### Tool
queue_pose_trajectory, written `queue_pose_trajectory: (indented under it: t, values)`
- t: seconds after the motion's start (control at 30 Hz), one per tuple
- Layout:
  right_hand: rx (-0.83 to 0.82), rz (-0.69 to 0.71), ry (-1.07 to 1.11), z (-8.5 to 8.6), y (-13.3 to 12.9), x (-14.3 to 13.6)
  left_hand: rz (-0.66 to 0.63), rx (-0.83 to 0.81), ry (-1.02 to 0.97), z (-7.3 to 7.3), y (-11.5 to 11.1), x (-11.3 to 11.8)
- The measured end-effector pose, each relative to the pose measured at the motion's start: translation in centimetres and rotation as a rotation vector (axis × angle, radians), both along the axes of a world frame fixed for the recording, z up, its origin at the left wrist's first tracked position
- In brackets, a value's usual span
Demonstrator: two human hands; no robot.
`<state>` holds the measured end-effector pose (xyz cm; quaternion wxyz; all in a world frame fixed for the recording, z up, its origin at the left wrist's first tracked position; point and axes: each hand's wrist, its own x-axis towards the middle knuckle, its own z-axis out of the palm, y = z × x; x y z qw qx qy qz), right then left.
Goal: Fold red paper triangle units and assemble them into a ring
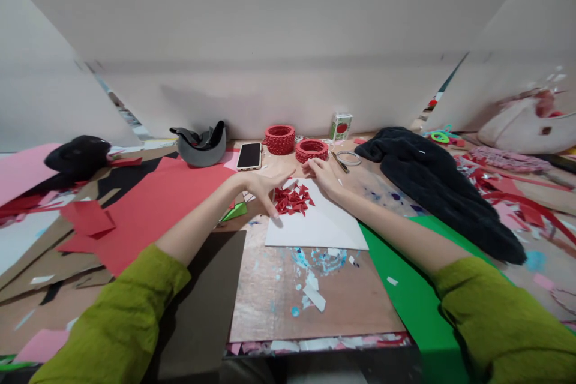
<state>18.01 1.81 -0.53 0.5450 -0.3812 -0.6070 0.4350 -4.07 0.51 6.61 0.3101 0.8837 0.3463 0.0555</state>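
Paper-craft workshop or studio bench: plain pale wall panels (pixel 288 24), top of frame; paint-stained wooden tabletop (pixel 261 306), lower centre; large flat red paper sheet (pixel 153 210), left; flat green paper sheet (pixel 400 300), lower right; small red paper triangles (pixel 294 199), centre; red and pink paper scraps (pixel 528 213), right.

Two hands (pixel 260 188) (pixel 322 175), two red rings (pixel 279 144) (pixel 305 155), one phone (pixel 249 156).

Red paper triangles (pixel 294 199) look matt, black cloth (pixel 420 174) fuzzy.
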Motion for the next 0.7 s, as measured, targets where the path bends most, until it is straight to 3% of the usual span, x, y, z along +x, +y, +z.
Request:
queue_pose_trajectory:
  t: [0.17,0.33,0.5,0.7]
  values:
    - [-0.001,0.004,0.020,0.0,-0.1,-0.1,0.011,0.113,0.208,-2.4,0.6,-0.1]
    - [-0.008,0.016,0.033,0.0,0.0,-0.3,-0.092,0.095,0.265,-2.4,-0.4,1.2]
    - [-0.001,-0.006,0.020,0.2,-0.2,-0.2,-0.204,0.124,0.030,-2.1,-1.5,2.3]
    - [0.043,-0.061,-0.031,0.0,-0.1,0.1,-0.083,0.124,-0.223,-3.0,-3.1,3.6]
